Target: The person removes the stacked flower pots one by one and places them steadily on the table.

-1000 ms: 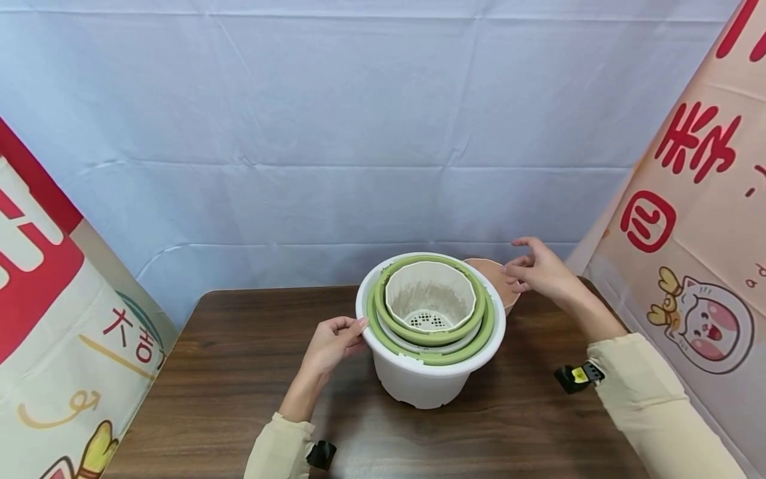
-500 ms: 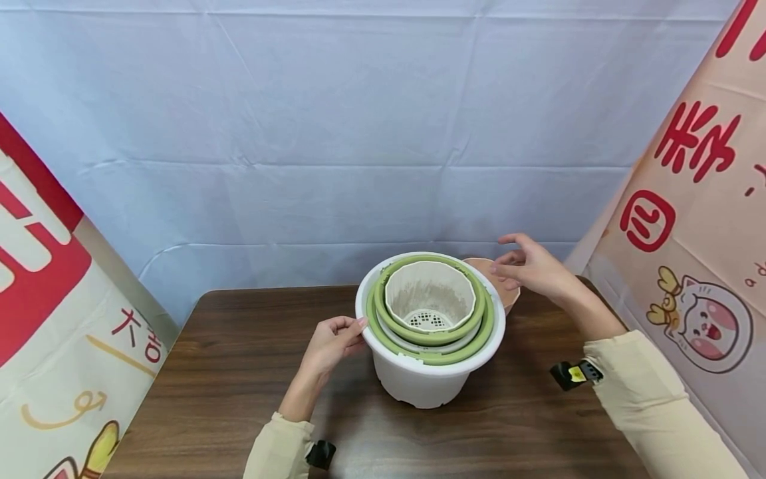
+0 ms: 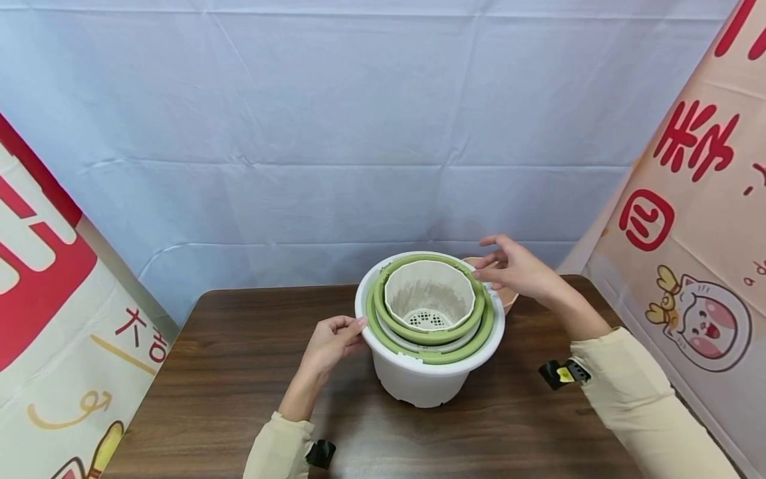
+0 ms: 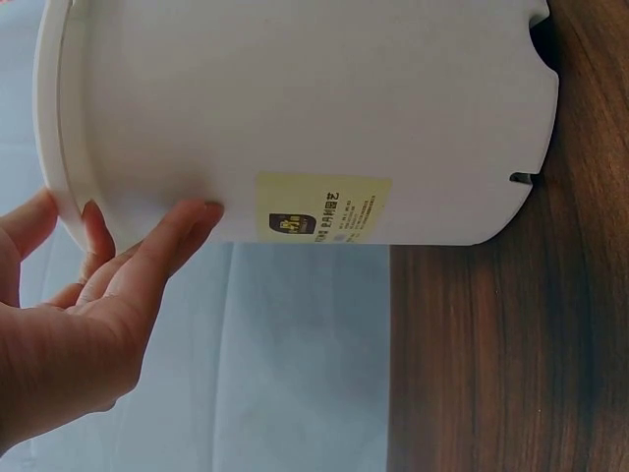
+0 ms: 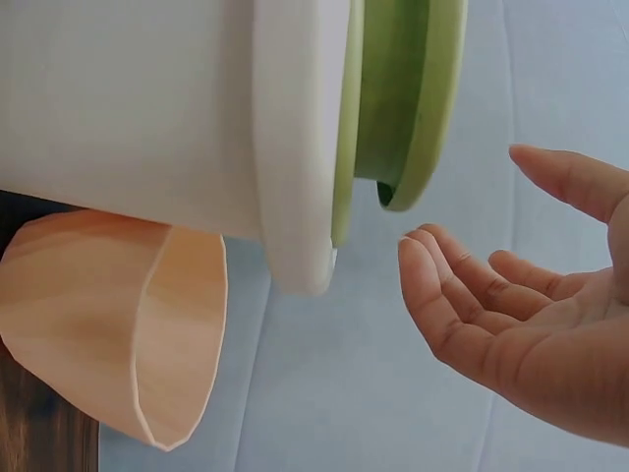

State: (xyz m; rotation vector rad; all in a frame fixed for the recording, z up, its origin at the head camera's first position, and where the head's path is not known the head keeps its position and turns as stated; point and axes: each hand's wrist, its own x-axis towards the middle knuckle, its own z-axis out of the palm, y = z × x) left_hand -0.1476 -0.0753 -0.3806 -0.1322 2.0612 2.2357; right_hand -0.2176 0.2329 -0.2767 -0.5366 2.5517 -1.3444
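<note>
A large white plant pot [image 3: 419,386] stands upright on the table with smaller pots nested inside it. Green-rimmed pots [image 3: 427,357] sit within its rim, and a cream pot [image 3: 427,286] with a perforated bottom is innermost. My left hand [image 3: 332,342] pinches the white pot's left rim between thumb and fingers; in the left wrist view its other fingers lie against the wall near a yellow label [image 4: 324,208]. Over the stack's right back edge, my right hand [image 3: 517,269] hovers with fingers spread and loosely bent, holding nothing. The right wrist view shows its fingertips [image 5: 423,246] just beyond the green rims.
A peach-coloured pot [image 5: 79,315] stands behind and right of the stack, mostly hidden from the head view. The brown wooden table [image 3: 251,359] ends at a pale cloth backdrop [image 3: 269,133]. Printed banners [image 3: 688,266] hang at both sides.
My right hand has moved left, from over the peach pot to the right back edge of the stacked pots. The left hand and the stack have stayed in place.
</note>
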